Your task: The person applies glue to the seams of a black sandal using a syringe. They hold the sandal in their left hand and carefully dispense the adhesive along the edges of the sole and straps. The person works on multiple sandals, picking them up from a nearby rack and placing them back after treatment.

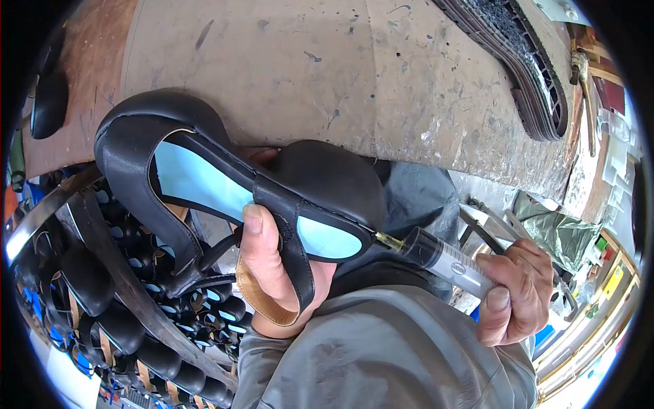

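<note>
A black strapped sandal [327,180] with a light-blue insole is tilted on its side in front of the bench edge. My left hand [272,262] grips it at the middle, thumb pressed beside the blue insole and a tan-lined strap around the hand. The other fingers are mostly hidden behind the sandal. My right hand [518,293] is closed around a clear syringe [446,262] with dark liquid at its front end. The syringe's yellow needle hub [388,240] points at the seam along the sandal's right end. Whether the tip touches it, I cannot tell.
A stained worktable [286,61] spans the far side, with a stack of dark soles [531,75] at its right. Many black sandals [88,286] hang or lie around a metal-framed rack at lower left. A hammer [584,95] is at the far right, above shelving.
</note>
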Motion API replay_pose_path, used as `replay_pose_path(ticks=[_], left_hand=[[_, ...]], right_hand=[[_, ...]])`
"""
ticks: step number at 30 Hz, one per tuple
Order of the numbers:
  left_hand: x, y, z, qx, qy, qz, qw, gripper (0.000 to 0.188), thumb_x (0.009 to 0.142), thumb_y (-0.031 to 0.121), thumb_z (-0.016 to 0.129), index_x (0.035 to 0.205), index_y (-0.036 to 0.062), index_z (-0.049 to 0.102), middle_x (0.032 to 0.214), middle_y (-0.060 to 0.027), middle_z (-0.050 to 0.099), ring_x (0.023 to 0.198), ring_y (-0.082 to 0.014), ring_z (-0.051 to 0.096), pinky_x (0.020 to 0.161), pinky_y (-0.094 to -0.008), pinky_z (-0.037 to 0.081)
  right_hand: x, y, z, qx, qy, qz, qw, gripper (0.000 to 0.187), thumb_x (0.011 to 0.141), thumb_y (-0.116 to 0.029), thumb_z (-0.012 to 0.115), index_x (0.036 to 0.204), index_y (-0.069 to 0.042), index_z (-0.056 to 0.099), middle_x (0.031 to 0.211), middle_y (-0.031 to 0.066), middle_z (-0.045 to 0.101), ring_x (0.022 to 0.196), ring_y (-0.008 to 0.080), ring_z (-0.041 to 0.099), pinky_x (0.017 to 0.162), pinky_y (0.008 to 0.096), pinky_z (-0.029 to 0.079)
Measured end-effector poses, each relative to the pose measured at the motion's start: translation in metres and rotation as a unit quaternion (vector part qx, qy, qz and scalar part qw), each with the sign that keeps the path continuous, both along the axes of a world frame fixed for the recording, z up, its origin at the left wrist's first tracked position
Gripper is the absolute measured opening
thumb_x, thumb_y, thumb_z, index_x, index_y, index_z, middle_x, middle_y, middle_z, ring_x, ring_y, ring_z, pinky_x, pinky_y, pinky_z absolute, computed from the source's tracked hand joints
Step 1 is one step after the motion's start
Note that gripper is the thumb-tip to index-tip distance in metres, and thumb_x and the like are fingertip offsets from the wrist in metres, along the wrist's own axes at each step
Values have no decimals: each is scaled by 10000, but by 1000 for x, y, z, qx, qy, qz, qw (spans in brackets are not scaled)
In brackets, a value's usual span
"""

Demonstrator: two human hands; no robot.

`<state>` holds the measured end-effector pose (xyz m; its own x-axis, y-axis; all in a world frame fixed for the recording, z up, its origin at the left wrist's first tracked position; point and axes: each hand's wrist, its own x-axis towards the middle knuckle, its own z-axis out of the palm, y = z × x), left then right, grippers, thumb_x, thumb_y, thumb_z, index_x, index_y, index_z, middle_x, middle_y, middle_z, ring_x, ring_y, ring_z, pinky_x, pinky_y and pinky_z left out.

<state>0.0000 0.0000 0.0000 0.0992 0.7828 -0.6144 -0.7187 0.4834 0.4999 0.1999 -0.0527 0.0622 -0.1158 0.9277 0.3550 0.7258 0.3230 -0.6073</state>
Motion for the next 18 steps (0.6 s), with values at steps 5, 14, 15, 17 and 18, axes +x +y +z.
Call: replay_pose_path(ticks=[5, 14, 15, 17, 18], left_hand=[[0, -3, -9, 43, -10, -3, 999, 662, 785, 473, 634, 1291, 138, 369, 1175, -87, 541, 1073, -250, 551, 924, -428, 461], [4, -2, -9, 77, -2, 19, 997, 602, 838, 458, 561, 1278, 85, 389, 1153, -111, 549, 1045, -258, 565, 901, -430, 470], [5, -2, -10, 82, 4, 22, 996, 597, 843, 459, 551, 1274, 78, 393, 1146, -115, 552, 1039, -258, 568, 897, -429, 472], [6, -1, -10, 87, 26, 26, 996, 595, 850, 464, 534, 1270, 65, 399, 1130, -121, 559, 1027, -259, 574, 890, -426, 475], [7, -1, -10, 88, 36, 26, 995, 596, 852, 467, 527, 1268, 59, 402, 1123, -124, 563, 1021, -260, 577, 888, -424, 477]], right_hand=[[-1, -8, -6, 23, 8, -11, 1000, 233, 775, -150, 573, 814, 73, 631, 466, 34, 487, 333, 107, 370, 381, 263, 262], [-11, -21, -14, 69, -6, -61, 996, 252, 758, -154, 564, 808, 80, 643, 457, 46, 479, 347, 121, 357, 400, 269, 288], [-12, -22, -14, 66, -7, -68, 996, 252, 758, -157, 564, 803, 78, 644, 460, 48, 482, 352, 123, 359, 405, 268, 293], [-15, -26, -13, 60, -11, -80, 995, 253, 756, -161, 564, 794, 76, 646, 466, 52, 488, 364, 127, 363, 415, 267, 303], [-15, -28, -13, 56, -13, -79, 995, 252, 758, -161, 564, 796, 75, 645, 469, 53, 492, 368, 128, 365, 419, 266, 306]])
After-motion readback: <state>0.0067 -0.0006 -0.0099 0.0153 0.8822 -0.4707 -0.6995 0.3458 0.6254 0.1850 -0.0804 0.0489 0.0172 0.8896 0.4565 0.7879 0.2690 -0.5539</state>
